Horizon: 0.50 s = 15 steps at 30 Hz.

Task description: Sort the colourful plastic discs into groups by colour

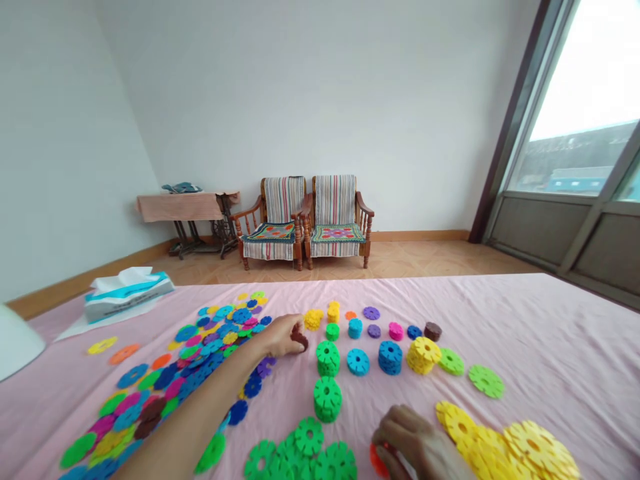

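Note:
Reaching forward over the pink cloth, my left hand (286, 337) pinches a brown interlocking disc (300, 339); whether it holds more than one is hidden. Close by its fingers are a yellow pile (313, 319) and a green stack (328, 359). My right hand (417, 440) is curled at the near edge, around a red-orange disc (379, 461) that shows beside its fingers. To its right spreads a heap of large yellow discs (493, 443). Loose green discs (300, 453) lie to its left.
A mixed heap of coloured discs (200, 360) covers the left side. Sorted stacks run rightward, including blue (390, 357), yellow (424, 355) and small brown (433, 331). A tissue box (127, 297) sits at the far left. Two wooden chairs (335, 230) stand beyond the pink-covered surface (565, 373).

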### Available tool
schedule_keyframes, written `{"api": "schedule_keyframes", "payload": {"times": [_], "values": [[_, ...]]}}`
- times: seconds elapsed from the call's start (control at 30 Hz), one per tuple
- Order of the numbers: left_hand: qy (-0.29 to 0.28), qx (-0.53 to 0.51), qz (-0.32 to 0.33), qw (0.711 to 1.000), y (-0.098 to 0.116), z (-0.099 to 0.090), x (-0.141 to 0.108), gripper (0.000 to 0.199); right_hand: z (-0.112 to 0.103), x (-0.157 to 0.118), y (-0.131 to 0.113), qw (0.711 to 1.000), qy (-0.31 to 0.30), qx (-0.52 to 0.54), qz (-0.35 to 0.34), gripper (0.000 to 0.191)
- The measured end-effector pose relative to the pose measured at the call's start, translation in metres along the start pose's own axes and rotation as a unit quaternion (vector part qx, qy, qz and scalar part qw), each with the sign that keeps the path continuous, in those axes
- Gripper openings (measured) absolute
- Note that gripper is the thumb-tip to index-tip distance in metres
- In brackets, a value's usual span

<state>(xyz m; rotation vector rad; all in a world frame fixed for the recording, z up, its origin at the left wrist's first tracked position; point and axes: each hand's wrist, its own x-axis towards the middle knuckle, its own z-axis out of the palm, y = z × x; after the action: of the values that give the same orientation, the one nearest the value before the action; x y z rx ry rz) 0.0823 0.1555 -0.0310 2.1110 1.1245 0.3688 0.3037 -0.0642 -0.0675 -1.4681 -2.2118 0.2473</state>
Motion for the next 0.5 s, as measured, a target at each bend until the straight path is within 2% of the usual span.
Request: {"api": "schedule_keyframes", "payload": {"times": [0.17,0.23,0.37,0.5], "values": [[0.031,-0.049,0.011,0.998,0.015,-0.004,-0.015,0.024,-0.001,0.001,-0.004,0.999,0.015,0.04,0.015,0.02],[0.034,-0.083,0.017,0.996,0.029,0.002,-0.027,0.02,-0.001,0.002,-0.006,0.995,0.051,0.082,0.038,0.021],[-0.005,-0.203,0.038,0.978,0.07,0.034,-0.055,0.024,0.002,0.003,-0.01,0.96,0.159,0.195,0.121,0.018],[-0.01,-0.188,0.041,0.981,0.1,0.07,-0.075,0.032,0.008,0.006,-0.011,0.898,0.179,0.355,0.186,0.029]]}}
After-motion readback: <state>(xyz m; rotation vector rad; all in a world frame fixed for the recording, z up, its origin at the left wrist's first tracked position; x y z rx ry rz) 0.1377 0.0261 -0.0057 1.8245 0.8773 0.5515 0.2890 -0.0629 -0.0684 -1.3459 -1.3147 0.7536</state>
